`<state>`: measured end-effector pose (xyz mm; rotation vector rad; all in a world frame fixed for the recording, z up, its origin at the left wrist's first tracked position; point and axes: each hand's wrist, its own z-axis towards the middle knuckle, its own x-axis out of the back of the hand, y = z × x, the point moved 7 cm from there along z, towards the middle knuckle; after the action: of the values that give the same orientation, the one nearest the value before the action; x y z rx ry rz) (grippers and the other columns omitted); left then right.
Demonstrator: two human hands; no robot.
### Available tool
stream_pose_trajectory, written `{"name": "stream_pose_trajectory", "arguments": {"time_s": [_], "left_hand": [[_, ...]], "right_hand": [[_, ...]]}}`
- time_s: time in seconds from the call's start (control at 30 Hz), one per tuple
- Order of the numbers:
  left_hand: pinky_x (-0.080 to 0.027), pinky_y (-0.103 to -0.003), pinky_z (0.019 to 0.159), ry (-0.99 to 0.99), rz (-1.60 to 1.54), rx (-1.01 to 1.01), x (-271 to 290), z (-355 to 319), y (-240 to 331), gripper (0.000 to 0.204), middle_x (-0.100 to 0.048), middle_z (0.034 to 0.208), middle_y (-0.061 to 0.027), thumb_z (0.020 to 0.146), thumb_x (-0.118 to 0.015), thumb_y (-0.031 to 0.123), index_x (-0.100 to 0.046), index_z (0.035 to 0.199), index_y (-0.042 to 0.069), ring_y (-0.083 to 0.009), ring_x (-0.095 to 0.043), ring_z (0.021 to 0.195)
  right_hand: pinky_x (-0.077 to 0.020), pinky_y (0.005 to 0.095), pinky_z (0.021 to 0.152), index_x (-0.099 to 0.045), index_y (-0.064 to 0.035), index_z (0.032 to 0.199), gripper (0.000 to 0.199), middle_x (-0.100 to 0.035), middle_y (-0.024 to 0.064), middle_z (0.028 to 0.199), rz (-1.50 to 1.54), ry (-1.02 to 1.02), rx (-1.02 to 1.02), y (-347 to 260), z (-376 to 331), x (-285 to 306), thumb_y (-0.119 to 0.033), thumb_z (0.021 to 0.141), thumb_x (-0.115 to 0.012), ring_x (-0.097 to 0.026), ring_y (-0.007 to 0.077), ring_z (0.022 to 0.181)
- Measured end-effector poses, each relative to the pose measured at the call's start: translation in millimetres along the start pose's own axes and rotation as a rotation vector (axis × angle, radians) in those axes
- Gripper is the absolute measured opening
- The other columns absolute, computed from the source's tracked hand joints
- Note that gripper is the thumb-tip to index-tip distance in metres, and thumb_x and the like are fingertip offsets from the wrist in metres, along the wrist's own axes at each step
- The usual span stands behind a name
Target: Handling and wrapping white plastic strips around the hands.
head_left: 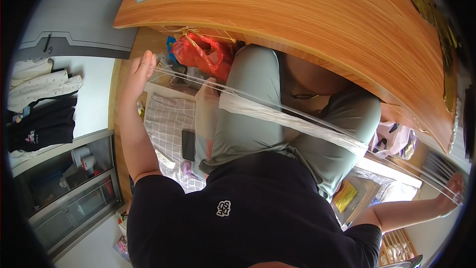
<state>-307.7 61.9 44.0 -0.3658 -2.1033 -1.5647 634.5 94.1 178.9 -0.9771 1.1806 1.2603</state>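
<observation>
A long skein of white thread [292,120] is stretched slantwise above my lap, from upper left to lower right. Its middle is a thick, flattened bundle, and toward both ends it thins into separate strands. My left hand [141,65] is raised at the far left, fingers pressed together, with the strands running from it. Out at the right edge, my right hand [450,194] is closed on the other end, and several taut strands fan out there. A blurred pale shape [206,104] beside my left knee cannot be made out.
A wooden table [297,5] curves across the front, above my knees. Under it lies a red plastic bag [198,54]. On the left, a phone [188,145] rests on checked cloth [168,114]. Gold foil strips [436,25] hang over the table's right side. A yellow packet [345,197] lies lower right.
</observation>
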Motion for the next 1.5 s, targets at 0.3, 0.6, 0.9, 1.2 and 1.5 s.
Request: {"name": "stream_pose_trajectory", "arguments": {"time_s": [0.3, 0.6, 0.9, 1.2, 1.5], "left_hand": [[-0.024, -0.027, 0.049, 0.067, 0.297, 0.091, 7.6, -11.6, -98.9, 0.047, -0.034, 0.06, 0.0087, 0.098, -0.056, 0.03, -0.039, 0.062, 0.004, -0.0054, -0.03, 0.056], [-0.034, -0.037, 0.048, -0.079, 0.868, -0.007, 6.3, -34.5, -226.1, 0.045, -0.036, 0.054, -0.0156, 0.084, -0.071, 0.027, -0.044, 0.06, 0.0, -0.0216, -0.036, 0.046], [-0.035, -0.042, 0.103, 0.132, 1.315, 0.095, -42.0, -29.7, -122.2, 0.037, -0.05, 0.136, -0.0127, 0.081, -0.07, 0.018, -0.062, 0.116, 0.011, -0.0315, -0.044, 0.127], [-0.037, -0.039, 0.088, -0.273, 0.095, -0.864, -239.0, -90.5, 169.5, 0.031, -0.061, 0.107, 0.0001, 0.066, -0.083, 0.029, -0.072, 0.092, 0.016, -0.0235, -0.054, 0.1], [-0.043, -0.033, 0.084, -0.266, -0.142, -0.738, -281.1, -66.6, 142.1, 0.013, -0.06, 0.099, -0.0023, 0.069, -0.08, 0.012, -0.072, 0.079, 0.01, -0.0204, -0.053, 0.097]], "right_hand": [[-0.04, 0.0181, 0.041, -0.047, -0.0079, 0.067, 0.021, -0.057, 0.0057, 0.057, -0.455, -0.172, -0.098, 92.3, -14.9, 21.4, -0.005, 0.084, -0.057, -0.051, 0.0053, 0.044], [-0.0138, 0.0224, 0.033, -0.045, -0.0114, 0.074, 0.023, -0.032, -0.0047, 0.042, -0.385, -0.227, -0.31, 253.6, -43.1, 79.5, -0.016, 0.091, -0.059, -0.019, 0.005, 0.033], [-0.0151, 0.0271, 0.038, -0.042, -0.0016, 0.114, 0.046, -0.021, -0.0053, 0.048, -0.454, -0.133, -0.7, 354.3, -89.5, 150.5, -0.033, 0.083, -0.056, -0.017, 0.0092, 0.037], [-0.0274, 0.0215, 0.052, -0.027, 0.0054, 0.14, 0.087, -0.042, -0.0047, 0.061, -0.723, -0.108, -1.188, 491.9, -136.1, 191.4, -0.037, 0.078, -0.07, -0.038, 0.0073, 0.053], [-0.0339, 0.0208, 0.063, -0.029, -0.0021, 0.141, 0.071, -0.053, 0.0004, 0.087, -0.812, 0.083, -0.972, 482.6, -128.3, 210.0, -0.028, 0.084, -0.064, -0.043, 0.0069, 0.069]]}}
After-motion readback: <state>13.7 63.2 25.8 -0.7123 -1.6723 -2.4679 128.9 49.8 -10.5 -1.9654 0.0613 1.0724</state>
